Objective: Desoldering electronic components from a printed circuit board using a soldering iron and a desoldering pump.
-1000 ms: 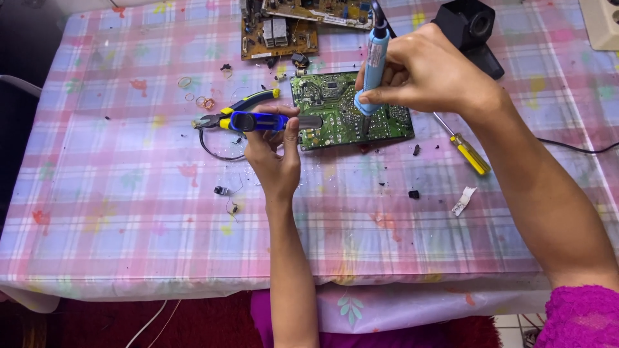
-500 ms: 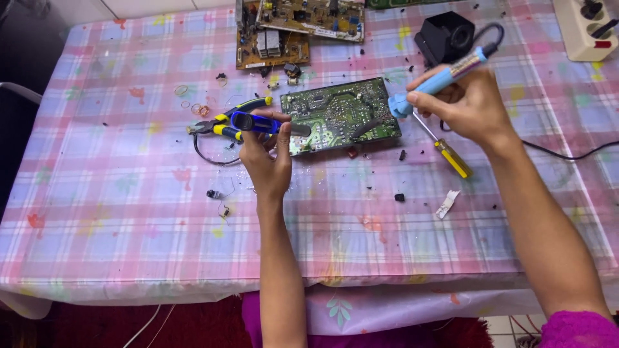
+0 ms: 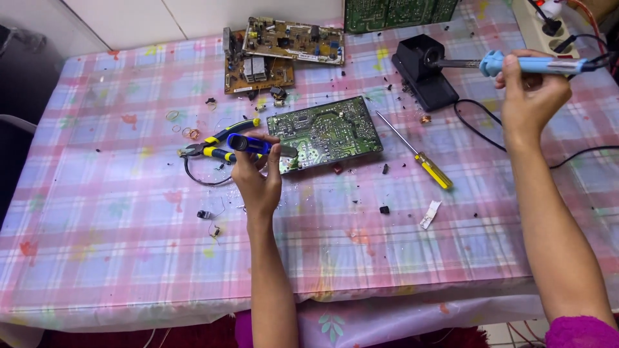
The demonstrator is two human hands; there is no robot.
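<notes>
A green circuit board [image 3: 325, 132] lies solder side up in the middle of the table. My left hand [image 3: 258, 180] grips a blue desoldering pump [image 3: 253, 145], its tip resting at the board's left edge. My right hand [image 3: 532, 96] holds a light blue soldering iron [image 3: 535, 64] at the far right. The iron's metal tip sits in the black stand [image 3: 425, 74]. Its cord [image 3: 509, 145] runs across the cloth beneath my right arm.
Yellow-handled pliers [image 3: 216, 145] lie left of the pump. A yellow screwdriver [image 3: 419, 154] lies right of the board. Brown circuit boards [image 3: 277, 51] sit at the back, a power strip [image 3: 541, 26] at the far right corner. Small loose parts dot the checked tablecloth [image 3: 97, 212].
My right hand has lifted the soldering iron off the green board and carried it right, putting its tip into the black stand. The left hand and pump stayed in place.
</notes>
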